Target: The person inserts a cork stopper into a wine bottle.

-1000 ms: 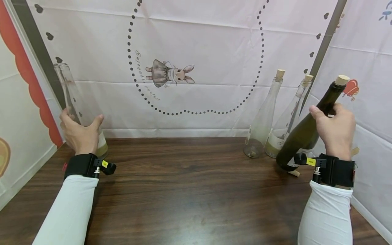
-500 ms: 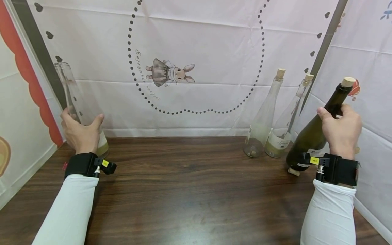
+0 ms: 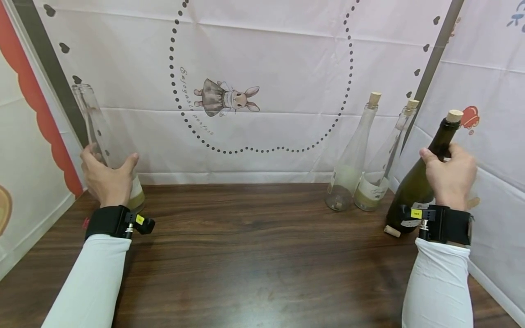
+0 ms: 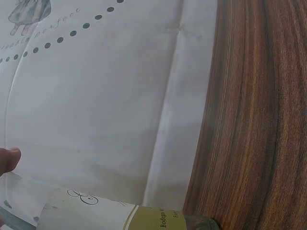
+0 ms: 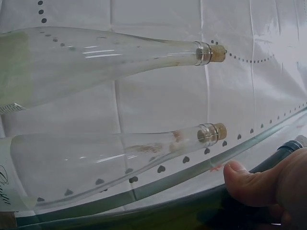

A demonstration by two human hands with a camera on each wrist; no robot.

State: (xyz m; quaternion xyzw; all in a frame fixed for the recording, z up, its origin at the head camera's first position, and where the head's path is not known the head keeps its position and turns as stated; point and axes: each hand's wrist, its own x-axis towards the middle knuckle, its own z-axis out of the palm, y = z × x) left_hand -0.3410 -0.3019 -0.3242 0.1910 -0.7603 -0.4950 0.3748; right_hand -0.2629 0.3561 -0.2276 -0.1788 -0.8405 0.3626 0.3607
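At the left, my left hand point(image 3: 108, 177) holds round the body of a clear, uncorked glass bottle point(image 3: 91, 109), its thumb stretched out to the side. A white and olive label on that bottle shows along the bottom of the left wrist view point(image 4: 158, 218). My right hand point(image 3: 451, 175) grips a dark green wine bottle point(image 3: 414, 187) by its neck, below a cork stopper point(image 3: 454, 116). Its base appears to be on the table, against a loose cork point(image 3: 392, 231). In the right wrist view, my thumb point(image 5: 247, 184) lies along the green neck.
Two corked clear bottles, one nearer the middle point(image 3: 354, 155) and one with a white label point(image 3: 371, 189), stand left of the green bottle. Another pale wooden piece point(image 3: 473, 202) shows partly behind my right wrist. Printed cloth walls point(image 3: 287, 68) border the brown table point(image 3: 246, 255).
My right hand has shifted the green bottle right and downward, and it leans less. The labelled clear bottle and the loose cork are more exposed. My left hand has stayed put.
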